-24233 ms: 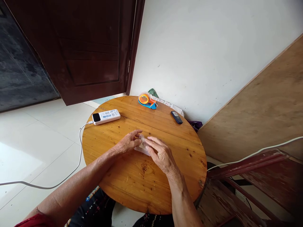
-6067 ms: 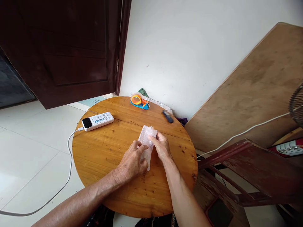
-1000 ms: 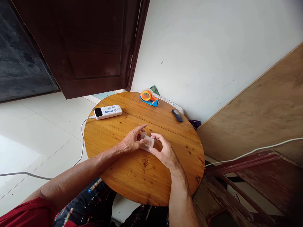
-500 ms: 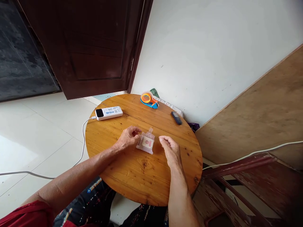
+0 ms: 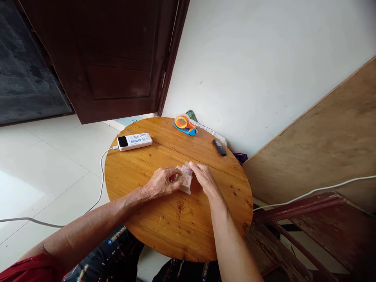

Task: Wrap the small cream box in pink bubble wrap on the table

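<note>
A small pale block with a red print (image 5: 187,180) lies on a piece of bubble wrap (image 5: 185,169) near the middle of the round wooden table (image 5: 182,219). My left hand (image 5: 164,181) is at the left side of the block, its thumb and fingers curved around the wrap's left edge and partly covering it. From the right, my right hand (image 5: 203,176) pinches the far end of the bubble wrap, where a clear strip sticks up between thumb and fingers.
A white power bank (image 5: 138,141) with a cable sits at the table's left. An orange and blue tape dispenser (image 5: 185,124) stands at the far edge, a dark blurred object (image 5: 219,147) at the right. A wall rises behind.
My right hand has moved left and taken hold of the wrap's far end. My left hand has shifted right onto the wrap's left side. The wrap's far part is now raised.
</note>
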Motion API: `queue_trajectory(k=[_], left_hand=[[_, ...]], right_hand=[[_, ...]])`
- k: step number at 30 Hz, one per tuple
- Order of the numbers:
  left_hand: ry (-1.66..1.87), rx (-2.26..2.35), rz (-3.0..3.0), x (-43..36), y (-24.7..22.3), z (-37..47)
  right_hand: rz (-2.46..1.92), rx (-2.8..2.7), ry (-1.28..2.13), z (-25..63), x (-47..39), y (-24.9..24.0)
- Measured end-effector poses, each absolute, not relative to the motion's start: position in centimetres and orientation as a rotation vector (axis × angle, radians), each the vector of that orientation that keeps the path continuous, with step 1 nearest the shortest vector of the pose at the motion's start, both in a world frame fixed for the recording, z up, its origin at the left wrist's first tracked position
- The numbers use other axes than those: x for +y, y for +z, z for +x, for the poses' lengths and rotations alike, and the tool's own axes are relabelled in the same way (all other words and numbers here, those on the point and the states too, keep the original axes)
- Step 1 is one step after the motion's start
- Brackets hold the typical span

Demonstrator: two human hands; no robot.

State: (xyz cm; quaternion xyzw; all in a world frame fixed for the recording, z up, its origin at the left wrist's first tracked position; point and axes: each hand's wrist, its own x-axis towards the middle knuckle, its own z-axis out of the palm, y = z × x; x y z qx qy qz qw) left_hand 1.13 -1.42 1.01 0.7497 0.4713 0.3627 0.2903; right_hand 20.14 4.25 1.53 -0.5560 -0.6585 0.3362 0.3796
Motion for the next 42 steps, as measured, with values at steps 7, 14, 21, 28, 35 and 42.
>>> queue_trajectory(k=[7, 14, 21, 28, 35, 42], left_hand=[[0.965, 1.236, 1.99, -1.2, 1.0, 1.3], [0.951, 1.187, 1.934, -1.2, 1.0, 1.2], [0.953, 1.175, 1.909, -1.3, 1.0, 1.1], [0.944, 1.167, 1.816, -1.6, 1.5, 1.4], [1.059, 1.092, 1.675, -1.6, 1.9, 1.1], [1.021, 1.149, 1.88, -1.8, 1.5, 1.4]], right_hand=[[-1.318, -1.504, 1.006, 19.1, 4.0, 2.0], [-1.247, -1.648, 0.977, 20.4, 2.5, 3.0], [-1.163, -1.93, 0.949, 20.8, 1.6, 4.6], [-0.964, -2.284, 0.884, 21.3, 1.0, 5.5], [-0.899, -2.368, 0.777, 21.1, 1.0, 5.4], [-0.932, -2.191, 0.827, 21.7, 0.8, 6.2]])
